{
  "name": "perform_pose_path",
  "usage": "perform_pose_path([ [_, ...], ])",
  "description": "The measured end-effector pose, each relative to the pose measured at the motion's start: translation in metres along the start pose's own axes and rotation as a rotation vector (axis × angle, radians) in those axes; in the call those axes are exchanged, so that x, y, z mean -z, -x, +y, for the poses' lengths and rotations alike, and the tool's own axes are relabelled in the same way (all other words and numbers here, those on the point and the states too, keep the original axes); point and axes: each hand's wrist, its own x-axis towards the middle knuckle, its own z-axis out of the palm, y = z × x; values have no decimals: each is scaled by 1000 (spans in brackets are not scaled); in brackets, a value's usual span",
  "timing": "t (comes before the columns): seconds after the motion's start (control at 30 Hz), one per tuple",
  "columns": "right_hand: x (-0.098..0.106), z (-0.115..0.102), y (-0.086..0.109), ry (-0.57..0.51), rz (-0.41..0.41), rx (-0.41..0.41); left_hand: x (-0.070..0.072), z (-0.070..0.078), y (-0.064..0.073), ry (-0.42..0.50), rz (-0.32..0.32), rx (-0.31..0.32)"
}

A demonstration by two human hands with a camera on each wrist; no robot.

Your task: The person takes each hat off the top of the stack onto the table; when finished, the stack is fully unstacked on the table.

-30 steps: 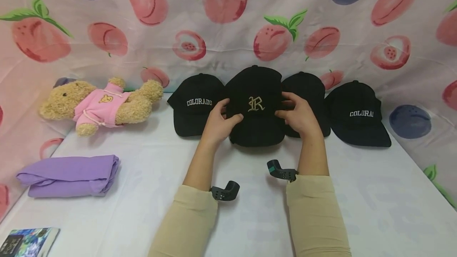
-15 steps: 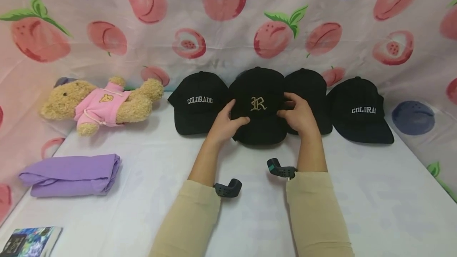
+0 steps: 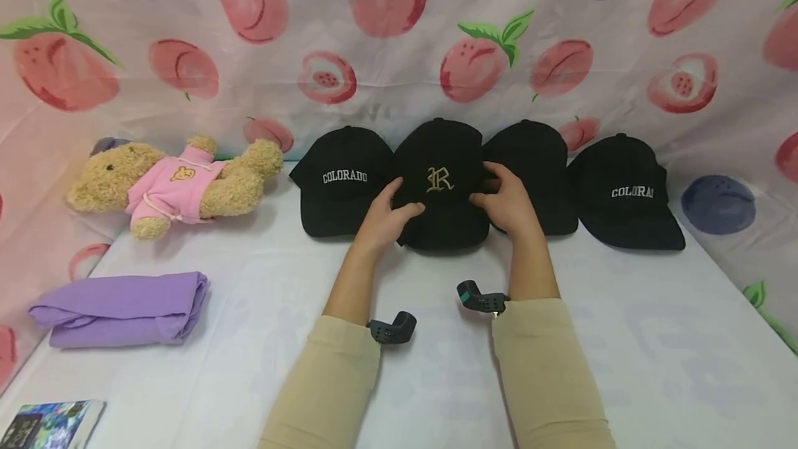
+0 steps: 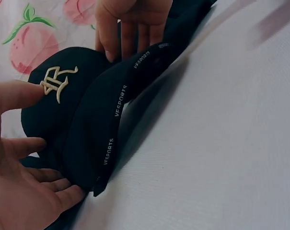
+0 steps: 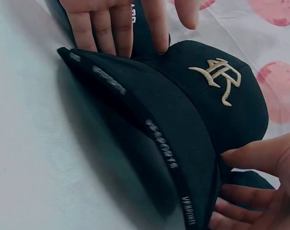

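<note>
A black baseball cap (image 3: 444,217) with a gold letter R stands on the white table between my two hands. My left hand (image 3: 383,220) is at its left side, its straight fingers (image 4: 51,187) touching the brim's edge. The left thumb (image 5: 187,12) stands slightly apart from the crown. On the other side, my right hand (image 3: 510,203) holds the cap, thumb (image 5: 248,154) on the front and fingers partly hidden behind the edge. Close behind are a black COLORADO cap (image 3: 339,203) on the left and another black cap (image 3: 530,179) on the right.
A fourth black cap (image 3: 626,206) stands at far right. To the left lie a teddy bear (image 3: 171,186) in a pink hoodie, a folded purple cloth (image 3: 125,307) and a book (image 3: 56,425). A fruit-print curtain (image 3: 386,82) hangs behind.
The R cap has come down a little and shifted slightly left, uncovering more of the cap on its right. Both hands have stayed beside it.
</note>
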Motion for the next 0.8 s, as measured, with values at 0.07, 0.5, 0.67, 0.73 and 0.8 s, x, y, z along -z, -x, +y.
perform_pose_path([
  [0.07,-2,0,-1,-33,5,13,1,0,0,-2,8,4],
  [0.5,-17,12,-6,-252,-33,-42,-1,-2,-2,108,70,5],
  [0.67,-18,14,-6,-242,-55,-44,-5,-5,-5,130,82,-15],
  [0.73,-19,13,-7,-234,-61,-41,-7,-6,-7,125,70,-17],
  [0.8,-20,13,-8,-236,-55,-46,-9,-8,-10,102,49,-16],
])
